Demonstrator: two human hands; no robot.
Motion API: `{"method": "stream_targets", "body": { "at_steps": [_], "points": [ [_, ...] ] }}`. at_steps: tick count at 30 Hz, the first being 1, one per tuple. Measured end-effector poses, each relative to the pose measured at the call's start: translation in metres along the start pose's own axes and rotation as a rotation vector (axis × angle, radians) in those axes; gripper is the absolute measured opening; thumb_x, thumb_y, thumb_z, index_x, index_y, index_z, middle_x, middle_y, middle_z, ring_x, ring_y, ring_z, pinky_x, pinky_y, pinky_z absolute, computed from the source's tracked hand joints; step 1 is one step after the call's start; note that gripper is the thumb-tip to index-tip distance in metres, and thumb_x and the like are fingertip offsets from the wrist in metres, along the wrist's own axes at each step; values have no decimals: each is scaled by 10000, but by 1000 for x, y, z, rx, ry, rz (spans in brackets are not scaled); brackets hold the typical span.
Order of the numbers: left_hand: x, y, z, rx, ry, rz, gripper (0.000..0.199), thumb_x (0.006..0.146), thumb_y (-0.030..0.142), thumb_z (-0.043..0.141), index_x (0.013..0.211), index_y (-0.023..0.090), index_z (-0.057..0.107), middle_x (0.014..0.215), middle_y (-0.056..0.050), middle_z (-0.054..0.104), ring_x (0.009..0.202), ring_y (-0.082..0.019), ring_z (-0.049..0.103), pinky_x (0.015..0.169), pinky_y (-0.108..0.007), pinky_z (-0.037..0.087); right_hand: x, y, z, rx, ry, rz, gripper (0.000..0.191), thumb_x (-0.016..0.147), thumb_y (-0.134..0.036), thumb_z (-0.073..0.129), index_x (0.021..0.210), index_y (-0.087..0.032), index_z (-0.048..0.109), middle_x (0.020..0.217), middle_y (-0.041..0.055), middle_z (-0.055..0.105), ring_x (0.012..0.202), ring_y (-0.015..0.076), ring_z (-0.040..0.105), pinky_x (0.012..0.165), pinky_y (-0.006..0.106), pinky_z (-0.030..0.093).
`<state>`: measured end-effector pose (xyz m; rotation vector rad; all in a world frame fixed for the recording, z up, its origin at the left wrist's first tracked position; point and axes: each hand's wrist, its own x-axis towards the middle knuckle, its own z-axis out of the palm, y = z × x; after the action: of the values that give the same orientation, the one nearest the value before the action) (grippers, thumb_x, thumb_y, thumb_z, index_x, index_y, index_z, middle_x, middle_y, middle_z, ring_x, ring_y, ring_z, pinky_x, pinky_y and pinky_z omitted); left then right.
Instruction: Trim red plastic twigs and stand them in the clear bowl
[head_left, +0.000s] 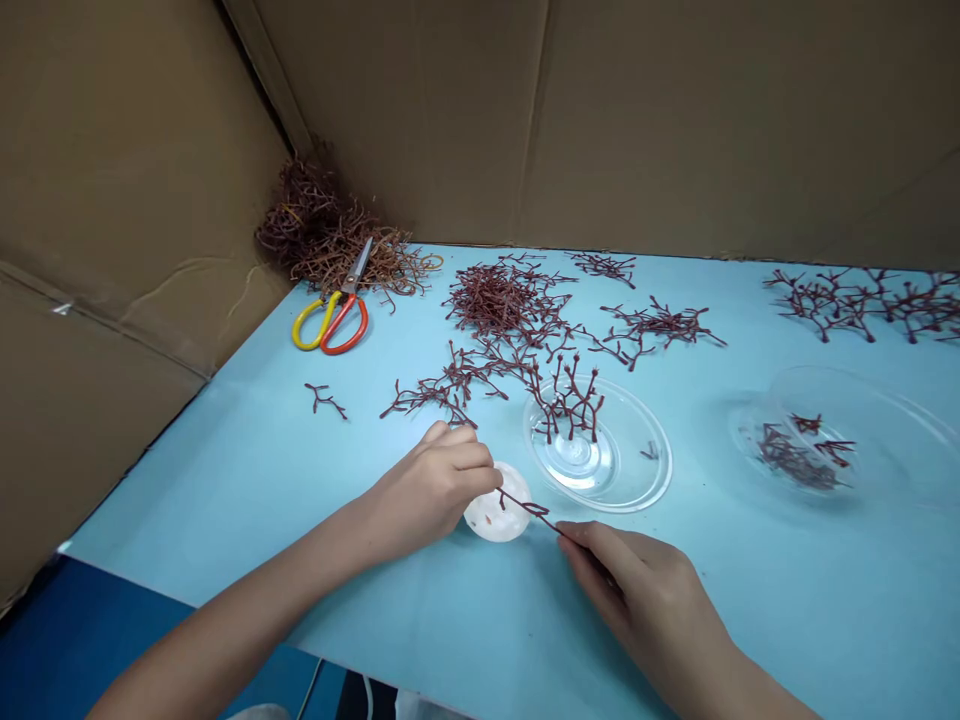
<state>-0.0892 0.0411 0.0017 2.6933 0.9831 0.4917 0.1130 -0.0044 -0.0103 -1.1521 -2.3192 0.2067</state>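
A thin dark brown twig (pixel 534 508) with short side branches stretches between my two hands. My left hand (pixel 442 480) is closed, its fingertips pinching the upper left end. The lower right end is gripped between the thumb and fingers of my right hand (pixel 637 585). Under the twig sits a small round white dish (pixel 497 524), partly covered by my left fingers; small dark bits show on it. Just behind my hands lies a clear plastic lid (pixel 637 492), with several branched twigs (pixel 568 405) joined in a cluster at its left side.
Loose brown twigs (pixel 499 300) lie heaped at the back middle. Scissors (pixel 341 310) with yellow and red handles rest against a tangled stem pile (pixel 330 225) in the corner. A clear container (pixel 799 460) holds small pieces at right. Cardboard walls (pixel 637 130) enclose the blue table (pixel 225 480).
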Motion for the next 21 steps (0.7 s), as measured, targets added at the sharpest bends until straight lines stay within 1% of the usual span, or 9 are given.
{"method": "stream_targets", "body": {
  "at_steps": [4,9,14,21],
  "points": [
    [-2,3,2,70,47,43,271,839,44,316,717,130,542,700,-20,565,662,-126,404,598,-260,236,1,0,1,11,-32,-24,253,831,-113,310,727,-142,539,475,-20,542,373,93,479,374,193,339],
    [-3,5,-1,109,6,97,274,866,106,303,714,120,532,682,-23,552,652,-130,386,589,-261,227,3,-1,1,-7,-42,-46,277,839,-112,294,696,-146,529,471,-18,537,370,90,476,369,191,337],
    [-2,6,0,120,-30,113,281,866,97,295,708,118,527,652,-14,534,651,-132,370,580,-260,219,2,-2,0,0,-64,-54,276,845,-110,288,688,-146,513,476,-14,535,374,89,476,372,192,342],
    [-1,7,2,126,-38,133,254,863,102,319,694,121,507,641,-8,514,652,-133,368,574,-259,205,0,0,0,3,-44,-55,250,850,-113,294,710,-149,498,490,-15,542,387,89,480,381,192,353]
  ]
}}
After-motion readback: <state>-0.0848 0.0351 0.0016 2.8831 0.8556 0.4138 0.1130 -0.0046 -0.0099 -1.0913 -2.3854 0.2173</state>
